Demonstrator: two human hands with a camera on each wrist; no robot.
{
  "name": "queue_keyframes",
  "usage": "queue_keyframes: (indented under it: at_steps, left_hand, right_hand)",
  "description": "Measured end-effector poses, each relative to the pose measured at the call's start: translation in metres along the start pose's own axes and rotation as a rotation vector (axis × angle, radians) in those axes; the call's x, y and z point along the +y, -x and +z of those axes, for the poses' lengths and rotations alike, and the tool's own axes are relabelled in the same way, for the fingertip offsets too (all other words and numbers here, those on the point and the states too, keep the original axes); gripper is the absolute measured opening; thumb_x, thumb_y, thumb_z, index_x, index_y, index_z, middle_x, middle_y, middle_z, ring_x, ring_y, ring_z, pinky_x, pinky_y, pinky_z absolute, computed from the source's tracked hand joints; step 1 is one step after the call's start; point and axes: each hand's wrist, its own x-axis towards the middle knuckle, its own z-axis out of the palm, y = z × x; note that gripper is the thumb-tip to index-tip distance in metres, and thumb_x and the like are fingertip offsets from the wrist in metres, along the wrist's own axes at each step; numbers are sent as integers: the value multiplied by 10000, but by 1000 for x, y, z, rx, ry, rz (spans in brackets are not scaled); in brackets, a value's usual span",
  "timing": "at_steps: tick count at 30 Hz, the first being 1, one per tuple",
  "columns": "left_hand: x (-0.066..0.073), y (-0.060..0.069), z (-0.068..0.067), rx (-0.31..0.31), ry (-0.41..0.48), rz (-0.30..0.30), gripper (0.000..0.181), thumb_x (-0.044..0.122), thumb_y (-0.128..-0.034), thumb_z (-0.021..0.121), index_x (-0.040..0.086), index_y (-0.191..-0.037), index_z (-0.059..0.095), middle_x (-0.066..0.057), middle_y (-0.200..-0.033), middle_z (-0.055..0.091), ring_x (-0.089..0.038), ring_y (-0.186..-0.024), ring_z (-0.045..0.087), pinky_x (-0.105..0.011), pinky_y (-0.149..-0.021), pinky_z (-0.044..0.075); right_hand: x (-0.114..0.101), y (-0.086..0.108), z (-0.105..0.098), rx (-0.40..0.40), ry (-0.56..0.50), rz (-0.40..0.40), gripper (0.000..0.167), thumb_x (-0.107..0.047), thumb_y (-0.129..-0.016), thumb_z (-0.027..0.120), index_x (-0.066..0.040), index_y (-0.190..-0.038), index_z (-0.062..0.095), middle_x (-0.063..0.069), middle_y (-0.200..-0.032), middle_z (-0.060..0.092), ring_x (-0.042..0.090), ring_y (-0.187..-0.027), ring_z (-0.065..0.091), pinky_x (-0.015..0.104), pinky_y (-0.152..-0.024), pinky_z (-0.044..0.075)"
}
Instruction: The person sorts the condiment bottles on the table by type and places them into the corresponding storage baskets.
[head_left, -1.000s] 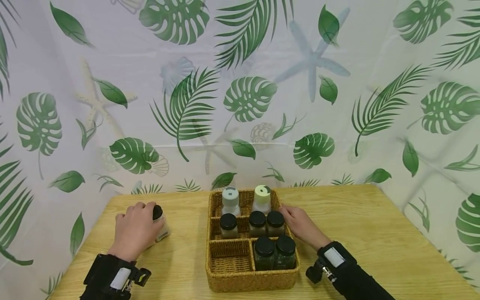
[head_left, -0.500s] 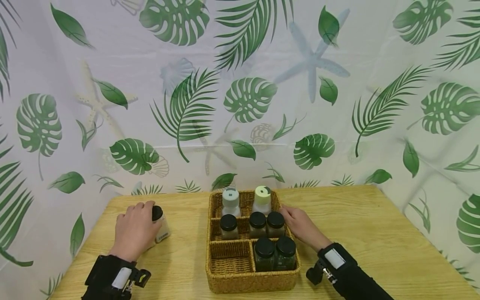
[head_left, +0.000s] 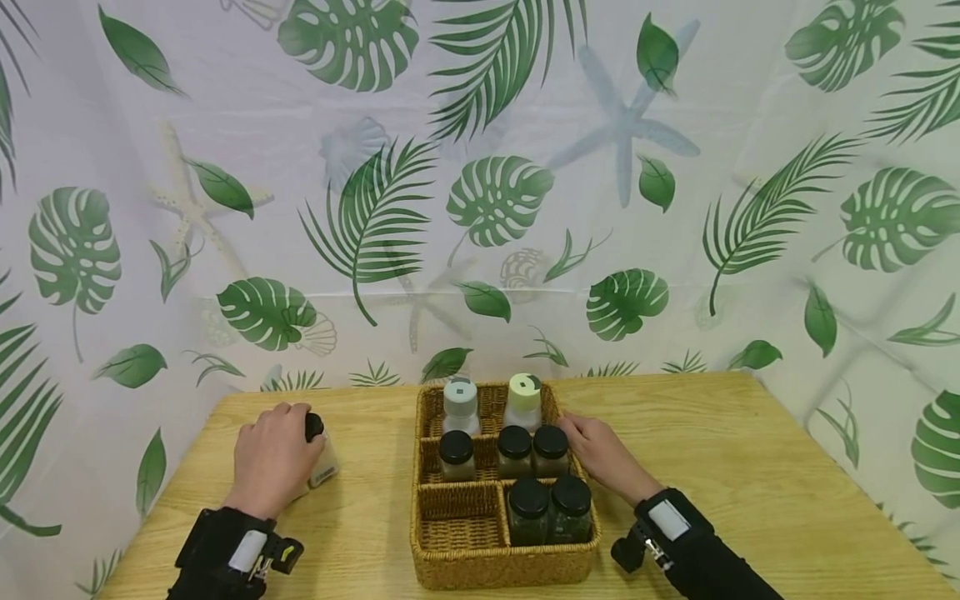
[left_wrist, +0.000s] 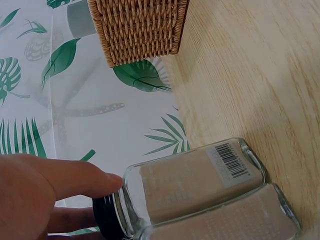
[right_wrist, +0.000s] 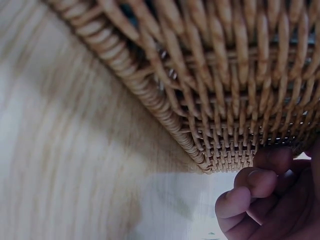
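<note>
At the left of the table, my left hand (head_left: 273, 458) grips the black lid (left_wrist: 109, 217) of a square glass jar. Pale beige powder fills this jar (left_wrist: 195, 180), and a barcode label is on its side. A second similar glass jar (left_wrist: 225, 220) lies close against it in the left wrist view; the hand mostly hides it in the head view. A wicker basket (head_left: 502, 571) with compartments stands at the middle. On its right side, toward the back, my right hand (head_left: 603, 450) holds the rim, its other fingers (right_wrist: 235, 201) curled by the woven wall.
In the basket's back compartment are a grey-capped bottle (head_left: 461, 404) and a yellow-capped bottle (head_left: 523, 400). Several black-lidded jars (head_left: 457, 454) stand in the middle and front-right compartments. A leaf-print cloth (head_left: 480, 200) hangs behind the wooden table (head_left: 720, 467).
My left hand has shifted very slightly to the right, still on the jar's lid. The right hand and the basket stay in place.
</note>
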Motion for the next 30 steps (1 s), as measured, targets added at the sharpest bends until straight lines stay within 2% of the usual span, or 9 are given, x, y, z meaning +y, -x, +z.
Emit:
queue_keyframes:
  at_steps: [4,10,16,21,25,30]
  left_hand:
    - [-1,-1,1,24,35,18,281,109,-863,732,-114,-1025,680,-236,-860,655,-384,-734,624,-512,-628,492]
    - [0,-2,1,23,66,17,195,74,-837,719,-90,-931,675,-178,-764,604,-277,-636,495,-373,-577,347]
    - [2,-2,2,19,84,17,144,60,-835,702,-68,-887,663,-147,-731,565,-263,-638,441,-354,-588,290]
    - [5,-2,1,60,97,38,159,63,-830,691,-71,-912,671,-154,-744,574,-260,-639,445,-353,-583,301]
    - [10,-1,-5,96,104,60,178,72,-823,685,-71,-929,682,-166,-777,600,-270,-655,469,-370,-593,332]
    - [20,0,-15,112,108,74,194,78,-825,686,-62,-959,700,-156,-788,611,-262,-656,465,-362,-594,326]
  right_hand:
    - [0,0,0,1,2,-4,458,-301,-1117,352,-24,-1403,580,-16,-506,339,139,-410,311,293,-453,358]
    - [-1,1,1,-9,-10,0,480,-302,-1116,351,-11,-1457,522,-20,-504,345,135,-410,308,289,-463,361]
    - [-1,1,0,2,-18,2,462,-300,-1116,360,-23,-1429,558,-16,-511,342,137,-417,308,292,-453,352]
    - [-1,1,0,-3,-5,0,489,-312,-1117,355,-2,-1458,518,-22,-518,334,127,-417,297,290,-474,356]
    - [-1,1,0,-3,5,1,498,-310,-1116,356,5,-1477,489,-19,-527,340,126,-416,295,299,-496,369]
    - [-1,1,0,-10,6,-2,498,-317,-1114,358,-8,-1482,488,-22,-509,349,125,-406,301,298,-468,372]
